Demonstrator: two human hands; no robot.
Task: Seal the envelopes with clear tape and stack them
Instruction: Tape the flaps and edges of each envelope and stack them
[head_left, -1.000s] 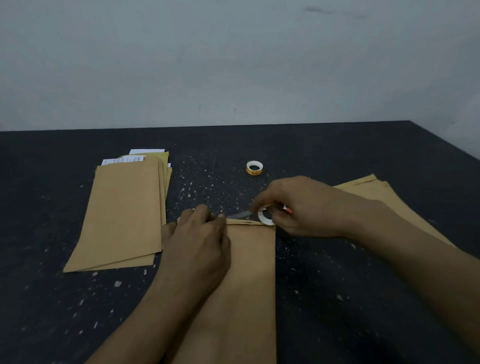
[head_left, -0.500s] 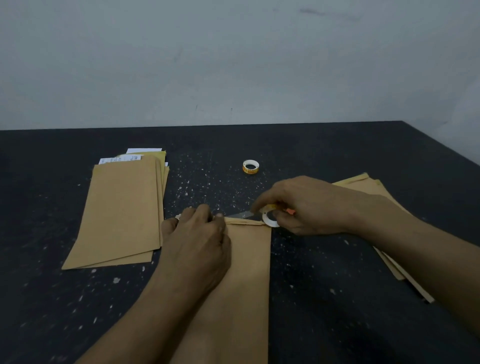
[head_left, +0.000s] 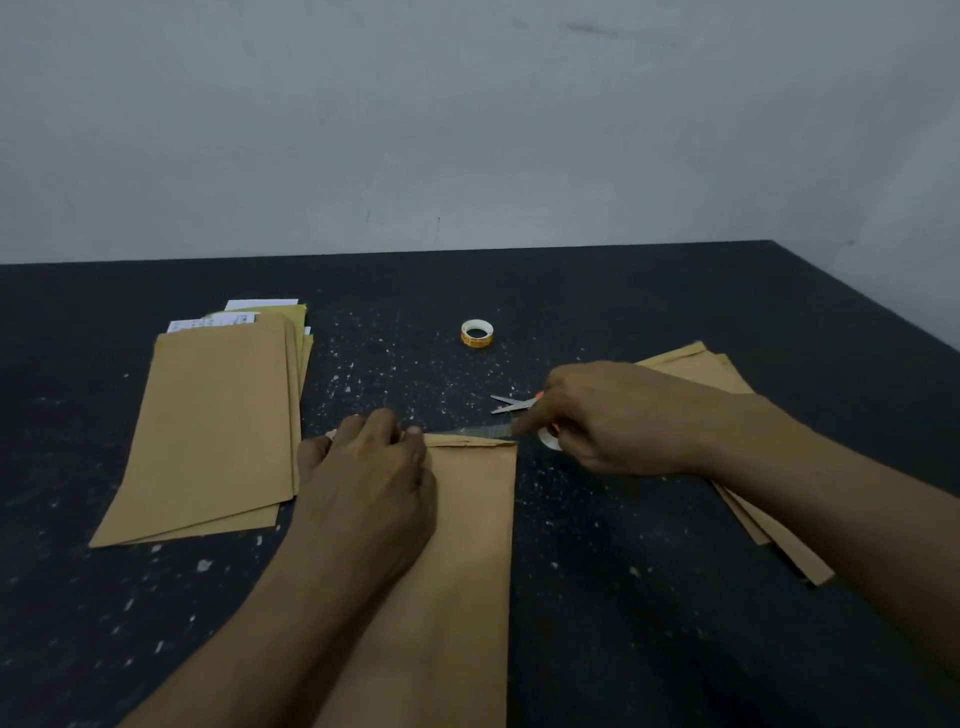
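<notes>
On the table, pinning the middle envelope flat under the pressing left hand and, with the right hand farther right than a second ago, stretching a tape strip along the whole flap, seemingly ready for the scissors, off its gripped tape roll.

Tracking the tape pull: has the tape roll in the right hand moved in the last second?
Yes. The tape roll moved right: from just inside the envelope's top right corner to past it, held in the right hand.
</notes>
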